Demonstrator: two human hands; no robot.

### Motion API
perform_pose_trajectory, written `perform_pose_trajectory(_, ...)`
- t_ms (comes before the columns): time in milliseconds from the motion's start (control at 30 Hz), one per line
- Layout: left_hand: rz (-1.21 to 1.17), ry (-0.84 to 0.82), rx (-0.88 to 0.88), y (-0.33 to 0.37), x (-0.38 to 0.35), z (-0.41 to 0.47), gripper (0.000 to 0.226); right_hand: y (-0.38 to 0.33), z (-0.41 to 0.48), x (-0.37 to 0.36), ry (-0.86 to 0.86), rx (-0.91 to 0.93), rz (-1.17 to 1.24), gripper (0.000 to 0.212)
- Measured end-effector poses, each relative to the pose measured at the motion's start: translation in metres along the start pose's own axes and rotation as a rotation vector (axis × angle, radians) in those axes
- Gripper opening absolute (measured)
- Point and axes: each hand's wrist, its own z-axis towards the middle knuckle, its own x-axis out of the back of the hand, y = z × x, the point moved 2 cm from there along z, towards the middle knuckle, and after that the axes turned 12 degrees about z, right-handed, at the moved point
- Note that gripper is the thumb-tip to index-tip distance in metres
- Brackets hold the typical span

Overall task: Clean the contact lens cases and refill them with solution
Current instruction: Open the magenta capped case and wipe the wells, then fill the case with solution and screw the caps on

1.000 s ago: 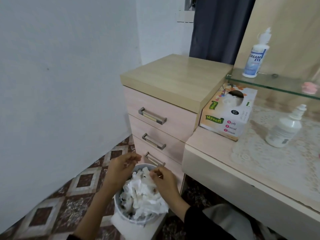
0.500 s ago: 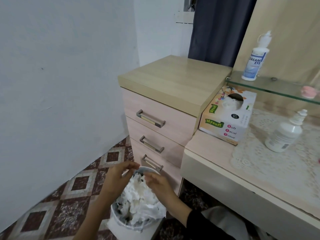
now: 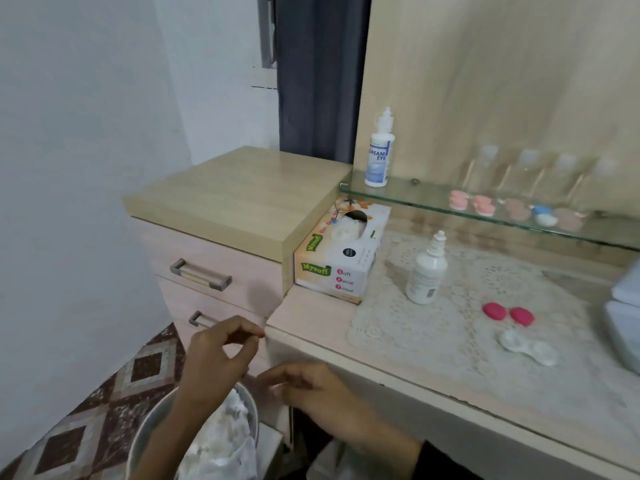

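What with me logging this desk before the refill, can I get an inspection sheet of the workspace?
Surface: desk, partly covered by a lace mat.
Job's things: open white lens case and two pink caps on the mat, apart; white bottle upright there; more lens cases and Dream Eye bottle on the glass shelf.
Clutter: tissue box; bin holding crumpled tissues.
Grips: left hand and right hand near the bin, fingers curled; blurred, contents unclear.
Cables: nothing seen.
Surroundings: drawer unit, wall, dark curtain, tiled floor.
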Motion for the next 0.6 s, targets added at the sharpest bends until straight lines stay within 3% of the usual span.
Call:
perform_pose_trajectory(167,-0.048,0.143,0.009,0.031,-0.006,0.006,0.023,-0.031,-0.048,0.036,-0.052,0.075,-0.058,0.025)
perform_pose_trajectory(300,-0.138,0.041,-0.062,0.077,-0.03,0.011,0.008,-0.045,-0.083,0.067,-0.01,0.119,-0.06,0.025)
perform_pose_trajectory(600,-0.206,-0.237,-0.247,0.164,-0.111,0.021,0.012,-0.06,-0.155,0.141,0.218,0.142,0.005,0.024)
